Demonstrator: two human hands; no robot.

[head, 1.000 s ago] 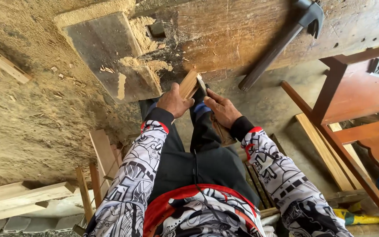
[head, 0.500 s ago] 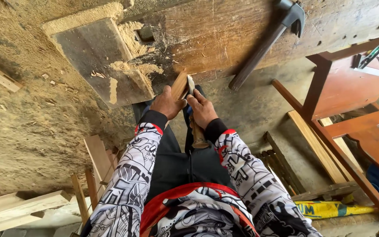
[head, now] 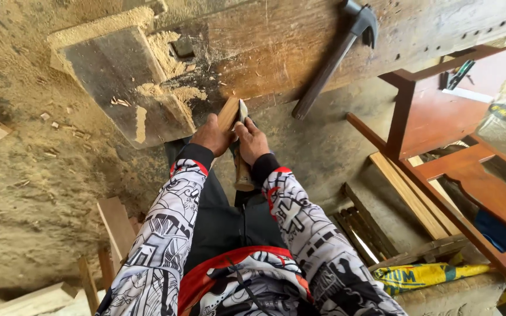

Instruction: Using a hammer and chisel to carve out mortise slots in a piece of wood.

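The left hand (head: 211, 134) has its grip closed on a small block of light wood (head: 228, 114), which stands tilted on the lower edge of the heavy wooden worktop (head: 276, 47). To the left of that grip, and above it, a dark slab (head: 112, 82) lies on the worktop with pale sawdust (head: 165, 50) heaped along its right side; farther left the ground (head: 24, 193) is strewn with chips and dust, and pale boards (head: 115, 225) lie below, beside the patterned left sleeve (head: 165, 234).

Just right of the block, touching it, is the grey blade of a chisel (head: 242, 111). The right hand (head: 253, 142) has its grip wrapped around the chisel, and the tool's wooden handle (head: 242, 172) sticks out beneath the hand toward the body. The two hands sit close together, nearly touching.

Up and to the right of the right grip, a claw hammer (head: 332, 61) lies slantwise across the worktop, well apart from both hands. Farther right stands a reddish-brown wooden frame (head: 440, 169), with loose slats (head: 364, 228) and a yellow sack (head: 428, 275) below it.
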